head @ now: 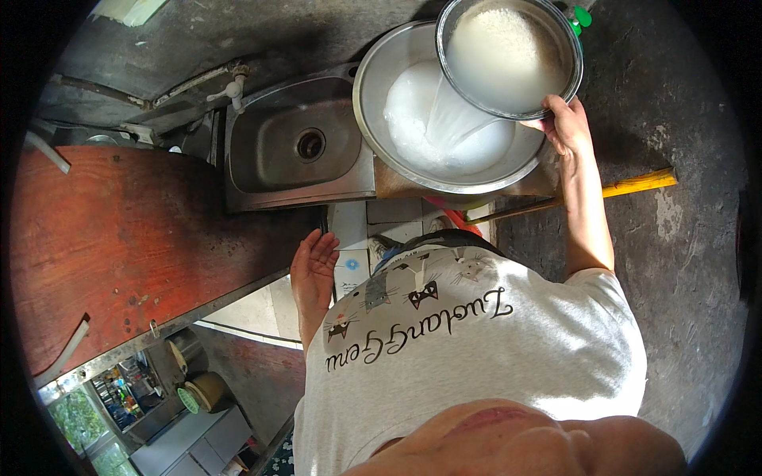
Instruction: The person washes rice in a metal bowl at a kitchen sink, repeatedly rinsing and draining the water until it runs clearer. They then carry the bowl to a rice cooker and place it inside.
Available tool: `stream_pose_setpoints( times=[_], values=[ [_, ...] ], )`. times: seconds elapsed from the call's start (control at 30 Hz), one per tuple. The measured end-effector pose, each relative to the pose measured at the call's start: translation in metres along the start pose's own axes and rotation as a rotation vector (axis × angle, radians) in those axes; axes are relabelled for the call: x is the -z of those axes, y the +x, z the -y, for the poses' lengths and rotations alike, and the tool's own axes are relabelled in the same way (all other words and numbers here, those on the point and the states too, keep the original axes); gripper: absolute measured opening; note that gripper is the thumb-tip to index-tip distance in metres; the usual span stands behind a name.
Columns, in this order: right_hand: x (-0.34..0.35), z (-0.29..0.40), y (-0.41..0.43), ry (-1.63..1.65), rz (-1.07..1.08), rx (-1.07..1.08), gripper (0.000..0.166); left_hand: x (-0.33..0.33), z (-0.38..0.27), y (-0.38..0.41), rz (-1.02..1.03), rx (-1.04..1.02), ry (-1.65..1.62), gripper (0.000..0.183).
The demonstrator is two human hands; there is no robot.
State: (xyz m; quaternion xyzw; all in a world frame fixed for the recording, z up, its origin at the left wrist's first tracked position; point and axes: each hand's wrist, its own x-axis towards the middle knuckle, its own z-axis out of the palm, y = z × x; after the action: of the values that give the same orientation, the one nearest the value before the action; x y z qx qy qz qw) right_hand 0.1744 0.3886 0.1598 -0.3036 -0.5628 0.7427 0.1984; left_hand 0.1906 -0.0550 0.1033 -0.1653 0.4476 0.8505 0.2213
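My right hand (570,123) grips the near rim of a round metal pot (440,56), which is tilted over a wide metal basin (369,119). Pale grains that look like rice (506,30) lie in the pot under cloudy water (500,77). A whitish stream (449,116) runs over the pot's lower left rim into the basin, where milky, foaming liquid (411,128) has gathered. My left hand (315,268) is held beside my body with its fingers apart and nothing in it.
Left of the basin is a stainless steel sink (268,143) with an open drain (311,144) and a white tap (233,89). A reddish wooden board (119,238) spans the left. A yellow-ended stick (640,182) leans below my right forearm, near the dark wall (678,268).
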Motion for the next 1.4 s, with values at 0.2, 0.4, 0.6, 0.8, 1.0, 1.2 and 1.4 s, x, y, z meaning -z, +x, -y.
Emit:
stream_pose_setpoints(
  times=[0.2, 0.4, 0.6, 0.8, 1.0, 1.2, 1.4],
  values=[
    [-0.003, 0.006, -0.001, 0.012, 0.007, 0.032, 0.022, -0.002, 0.002, 0.002, 0.012, -0.002, 0.005, 0.032],
    [0.0, 0.009, 0.004, -0.04, 0.014, 0.059, 0.029, -0.005, 0.002, 0.003, 0.001, 0.0, 0.025, 0.032],
    [0.0, 0.015, 0.005, -0.066, 0.011, 0.09, 0.034, -0.004, 0.004, 0.003, 0.007, -0.001, 0.038, 0.033],
    [0.009, 0.011, 0.014, -0.108, 0.037, 0.109, 0.028, -0.005, 0.003, 0.001, 0.012, -0.032, 0.015, 0.033],
    [-0.001, 0.013, 0.009, -0.075, 0.016, 0.152, 0.036, -0.002, 0.004, 0.002, 0.008, -0.036, 0.011, 0.033],
    [-0.006, 0.017, 0.005, -0.075, 0.023, 0.17, 0.033, -0.008, 0.002, 0.001, -0.015, -0.042, 0.029, 0.033],
    [-0.002, 0.016, 0.011, -0.105, 0.028, 0.166, 0.025, -0.007, 0.005, 0.002, -0.027, -0.054, 0.037, 0.032]
  ],
)
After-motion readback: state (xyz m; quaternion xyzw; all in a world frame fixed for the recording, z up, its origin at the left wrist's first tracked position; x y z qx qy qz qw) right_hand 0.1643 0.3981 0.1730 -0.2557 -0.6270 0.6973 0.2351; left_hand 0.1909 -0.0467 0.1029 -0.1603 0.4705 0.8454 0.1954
